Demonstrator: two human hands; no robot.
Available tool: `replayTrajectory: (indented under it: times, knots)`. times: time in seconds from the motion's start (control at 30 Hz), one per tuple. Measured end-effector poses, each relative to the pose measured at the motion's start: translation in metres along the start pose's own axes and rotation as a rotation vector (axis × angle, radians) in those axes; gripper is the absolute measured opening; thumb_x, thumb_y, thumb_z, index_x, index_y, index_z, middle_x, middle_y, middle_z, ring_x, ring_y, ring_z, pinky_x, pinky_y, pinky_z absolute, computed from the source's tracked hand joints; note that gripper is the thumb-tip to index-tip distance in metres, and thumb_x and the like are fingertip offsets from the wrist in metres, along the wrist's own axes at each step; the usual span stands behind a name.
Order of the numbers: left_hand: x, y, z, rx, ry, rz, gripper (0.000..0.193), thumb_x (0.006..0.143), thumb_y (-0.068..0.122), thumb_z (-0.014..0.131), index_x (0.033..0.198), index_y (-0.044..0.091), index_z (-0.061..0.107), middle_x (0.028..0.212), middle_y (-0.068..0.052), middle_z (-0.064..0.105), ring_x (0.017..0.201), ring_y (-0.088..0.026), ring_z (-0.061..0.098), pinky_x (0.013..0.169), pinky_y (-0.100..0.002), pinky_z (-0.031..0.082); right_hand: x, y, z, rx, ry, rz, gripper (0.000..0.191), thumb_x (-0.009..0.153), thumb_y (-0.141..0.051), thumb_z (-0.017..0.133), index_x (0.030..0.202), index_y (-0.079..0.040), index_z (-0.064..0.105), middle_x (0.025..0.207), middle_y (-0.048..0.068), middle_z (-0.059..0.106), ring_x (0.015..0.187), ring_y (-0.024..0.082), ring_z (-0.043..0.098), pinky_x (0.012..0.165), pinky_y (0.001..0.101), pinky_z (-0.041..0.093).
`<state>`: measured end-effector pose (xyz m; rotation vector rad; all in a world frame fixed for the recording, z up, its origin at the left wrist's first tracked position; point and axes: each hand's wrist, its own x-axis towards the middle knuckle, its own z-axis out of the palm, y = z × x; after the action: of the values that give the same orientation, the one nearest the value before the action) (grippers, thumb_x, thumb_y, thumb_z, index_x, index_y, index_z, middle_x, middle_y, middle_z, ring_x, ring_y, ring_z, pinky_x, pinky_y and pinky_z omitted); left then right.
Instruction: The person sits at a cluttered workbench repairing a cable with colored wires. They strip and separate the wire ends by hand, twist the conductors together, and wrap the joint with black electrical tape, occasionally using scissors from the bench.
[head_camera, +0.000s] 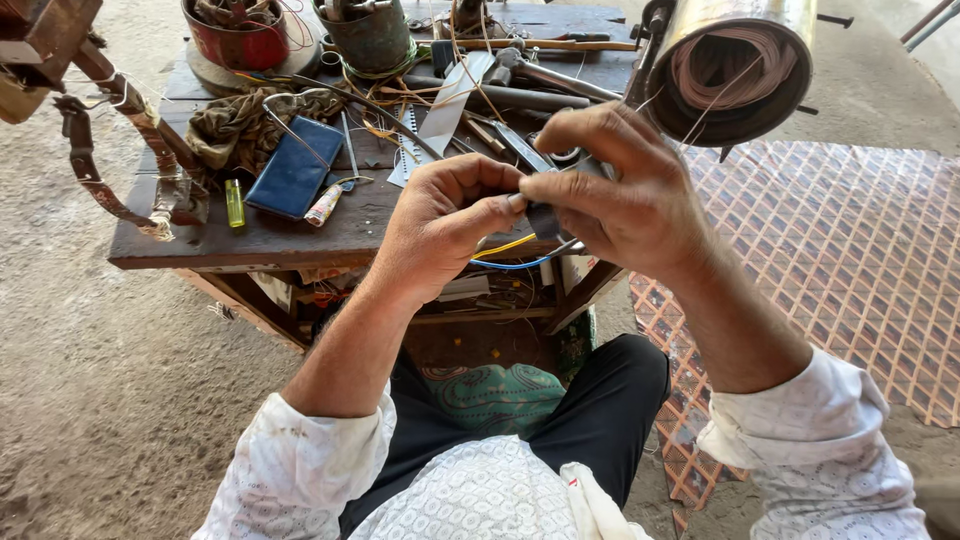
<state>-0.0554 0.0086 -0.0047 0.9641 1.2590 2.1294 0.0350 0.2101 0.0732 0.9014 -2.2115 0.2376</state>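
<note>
Nearest the camera were the person's white patterned sleeves and dark trousers, with a green patterned cushion (497, 395) showing between the knees. Above the lap, both hands met in front of the workbench edge. The left hand (447, 228) was curled, its thumb and forefinger pinched together on a small dark part (545, 218), from which a yellow wire (505, 246) and a blue wire (515, 264) trailed down and to the left. The right hand (625, 195) was closed over the same dark part from the other side, fingers bent around it, so the part sat clamped between the two hands, just above the near edge of the wooden workbench (250, 243). What exactly the part was could not be told, as the fingers hid most of it. On the bench behind lay a blue wallet-like case (295, 168), a green lighter (234, 202) just left of it, a crumpled cloth (240, 125), and a clutter of metal tools and wire. Farther back stood a red tin (240, 45) and a dark round pot (372, 40). At the upper right hung a cylinder holding coiled copper-coloured winding (730, 65), above a patterned mat (860, 260) spread on the ground.
</note>
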Motion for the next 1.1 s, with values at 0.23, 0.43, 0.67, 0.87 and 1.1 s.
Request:
replayTrajectory:
  times: [0.23, 0.43, 0.67, 0.87, 1.1]
  knots:
    - [-0.008, -0.008, 0.020, 0.312, 0.187, 0.138, 0.008, 0.096, 0.001, 0.071, 0.104, -0.002, 0.072, 0.091, -0.005, 0.073, 0.081, -0.008, 0.064, 0.071, -0.026, 0.052, 0.001, -0.006, -0.004, 0.215, 0.082, 0.163, 0.020, 0.095, 0.002, 0.074, 0.113, -0.007, 0.074, 0.115, 0.012, 0.071, 0.098, 0.026, 0.075, 0.081, 0.0350, 0.062]
    - [-0.017, -0.010, 0.043, 1.061, 0.359, 0.760, 0.018, 0.093, -0.001, 0.072, 0.108, 0.003, 0.065, 0.093, -0.009, 0.068, 0.085, -0.026, 0.068, 0.077, -0.035, 0.056, 0.036, 0.009, -0.001, 0.078, -0.181, 0.425, 0.010, 0.088, -0.010, 0.079, 0.095, -0.003, 0.078, 0.085, 0.015, 0.073, 0.073, 0.027, 0.072, 0.067, 0.0391, 0.056]
    - [-0.012, -0.004, 0.040, 1.261, 0.333, 0.848, 0.023, 0.094, -0.001, 0.076, 0.115, 0.000, 0.069, 0.087, -0.008, 0.066, 0.077, -0.026, 0.066, 0.074, -0.039, 0.056, 0.048, 0.014, 0.005, -0.077, -0.462, 0.511, 0.016, 0.088, -0.019, 0.078, 0.088, -0.002, 0.078, 0.076, 0.022, 0.068, 0.072, 0.038, 0.068, 0.067, 0.0478, 0.054]
    - [-0.011, -0.008, 0.031, 0.797, 0.306, 0.433, 0.015, 0.097, 0.007, 0.071, 0.110, 0.000, 0.071, 0.093, -0.006, 0.073, 0.083, -0.012, 0.072, 0.075, -0.029, 0.057, 0.044, 0.006, -0.033, 0.178, -0.363, 0.171, 0.044, 0.081, -0.006, 0.080, 0.123, -0.001, 0.066, 0.124, 0.018, 0.064, 0.113, 0.036, 0.068, 0.093, 0.0432, 0.055]
    - [0.005, -0.008, 0.005, -0.155, 0.061, -0.153, 0.019, 0.093, 0.005, 0.075, 0.109, -0.005, 0.072, 0.085, -0.005, 0.071, 0.066, -0.005, 0.056, 0.051, -0.018, 0.035, 0.010, 0.004, 0.000, -0.214, -0.126, 0.029, 0.062, 0.076, -0.008, 0.088, 0.133, -0.008, 0.063, 0.136, 0.015, 0.058, 0.127, 0.034, 0.064, 0.106, 0.0459, 0.056]
